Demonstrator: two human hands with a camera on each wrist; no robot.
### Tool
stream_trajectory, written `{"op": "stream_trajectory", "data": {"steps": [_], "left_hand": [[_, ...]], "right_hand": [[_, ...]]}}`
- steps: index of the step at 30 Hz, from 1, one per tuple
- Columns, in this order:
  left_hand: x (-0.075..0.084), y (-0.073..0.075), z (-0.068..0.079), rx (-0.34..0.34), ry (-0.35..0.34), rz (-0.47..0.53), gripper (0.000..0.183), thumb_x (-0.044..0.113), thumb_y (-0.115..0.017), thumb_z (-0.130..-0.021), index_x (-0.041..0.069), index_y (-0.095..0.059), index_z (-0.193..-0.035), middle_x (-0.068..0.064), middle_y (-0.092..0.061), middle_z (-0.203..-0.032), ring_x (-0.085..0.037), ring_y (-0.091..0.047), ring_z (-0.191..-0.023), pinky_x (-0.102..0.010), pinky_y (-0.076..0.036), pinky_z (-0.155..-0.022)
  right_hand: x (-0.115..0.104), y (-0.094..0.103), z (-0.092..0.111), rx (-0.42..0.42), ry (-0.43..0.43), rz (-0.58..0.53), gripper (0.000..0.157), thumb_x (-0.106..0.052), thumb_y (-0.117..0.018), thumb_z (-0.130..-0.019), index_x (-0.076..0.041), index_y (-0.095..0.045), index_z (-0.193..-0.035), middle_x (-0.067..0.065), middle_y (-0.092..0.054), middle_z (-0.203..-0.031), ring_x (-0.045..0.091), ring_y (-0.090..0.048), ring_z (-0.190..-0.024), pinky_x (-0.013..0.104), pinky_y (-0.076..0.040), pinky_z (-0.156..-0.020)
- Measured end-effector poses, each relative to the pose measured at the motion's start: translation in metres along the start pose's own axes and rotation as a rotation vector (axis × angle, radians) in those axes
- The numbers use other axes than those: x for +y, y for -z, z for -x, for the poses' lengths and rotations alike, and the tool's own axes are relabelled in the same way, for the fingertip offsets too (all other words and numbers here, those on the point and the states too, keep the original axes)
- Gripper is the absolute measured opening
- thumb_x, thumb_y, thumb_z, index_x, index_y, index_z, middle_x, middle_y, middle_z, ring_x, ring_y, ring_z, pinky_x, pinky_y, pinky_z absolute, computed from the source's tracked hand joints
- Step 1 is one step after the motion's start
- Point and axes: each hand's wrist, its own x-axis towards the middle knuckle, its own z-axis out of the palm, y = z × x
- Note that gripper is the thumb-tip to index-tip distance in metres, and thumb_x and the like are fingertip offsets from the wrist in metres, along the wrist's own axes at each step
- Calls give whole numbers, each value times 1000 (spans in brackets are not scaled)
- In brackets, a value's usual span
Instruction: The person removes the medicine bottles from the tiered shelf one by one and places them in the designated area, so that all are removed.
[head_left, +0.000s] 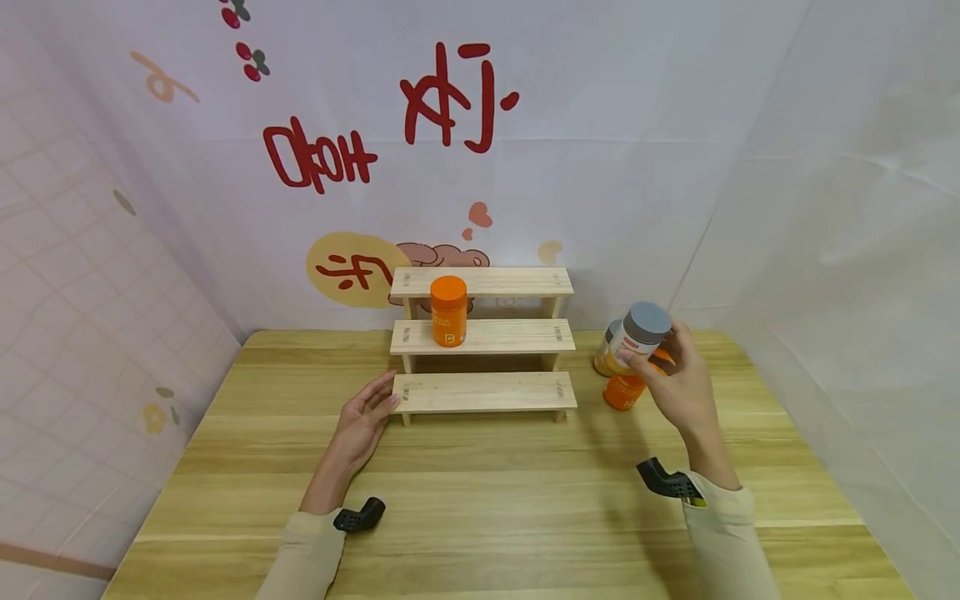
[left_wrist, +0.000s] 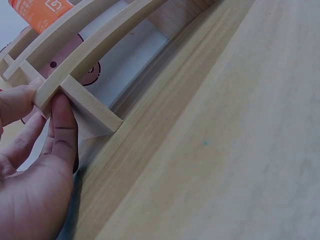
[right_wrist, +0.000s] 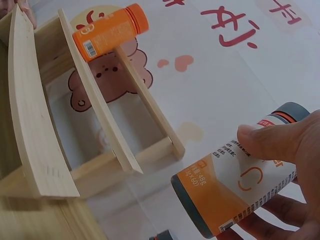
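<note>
My right hand (head_left: 684, 385) grips a grey-capped supplement bottle (head_left: 637, 335) with a white and orange label, lifted above the table at the right. In the right wrist view the thumb lies across the label of this bottle (right_wrist: 235, 175), fingers underneath. Behind and below it stand another grey-capped bottle (head_left: 602, 358) and an orange bottle (head_left: 622, 392), both partly hidden. My left hand (head_left: 362, 423) pinches the left end of the lowest step of a three-tier wooden shelf (head_left: 483, 393), thumb on top and fingers below. An orange bottle (head_left: 448, 312) stands upright on the middle step, left of centre.
The shelf stands on a wood-grain table (head_left: 480, 500) toward its back edge. A white printed cloth (head_left: 637, 125) with red characters hangs close behind it, and more cloth lines both sides. Black wrist cameras sit on both sleeves.
</note>
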Motion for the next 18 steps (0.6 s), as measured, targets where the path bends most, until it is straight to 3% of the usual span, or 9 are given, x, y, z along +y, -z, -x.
{"op": "stream_trajectory", "data": {"steps": [8, 18], "left_hand": [[0, 1, 0, 5, 6, -2, 62, 5, -62, -102, 6, -37, -159, 0, -50, -127, -5, -55, -117, -14, -52, -97], [0, 0, -1, -3, -2, 1, 63, 6, -62, -102, 5, -35, -159, 1, -50, -126, -5, -54, -116, -13, -52, -95]], "right_hand": [[11, 16, 0, 19, -66, 36, 71, -16, -76, -94, -27, -43, -156, -12, -56, -131, 2, -54, -117, 10, -49, -92], [22, 36, 0, 71, -114, 50, 72, -15, -78, -93, -25, -44, -155, -18, -54, -129, 0, -54, -115, 7, -48, -90]]}}
